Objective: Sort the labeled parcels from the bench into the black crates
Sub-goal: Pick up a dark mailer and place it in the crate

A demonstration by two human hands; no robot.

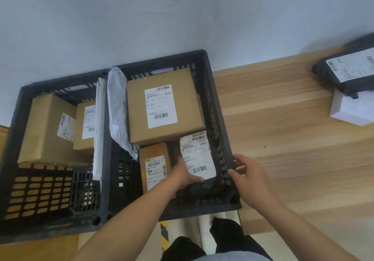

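— What has the left hand (pixel 183 176) got?
— A black bag (pixel 202 189), low in the near right corner of the right crate (pixel 202 207). The thumb lies on its white label (pixel 197 155). The fingers grip its left edge, mostly hidden.
— And the right hand (pixel 251 181)?
— Fingers hooked over that crate's right wall.
— What else?
— A big box (pixel 164 106) and a small box (pixel 154 165), partly behind the wrist. On the bench (pixel 283 139), a black parcel (pixel 323 72) sits on a white box (pixel 352 113), both cut off. The label print is unreadable.
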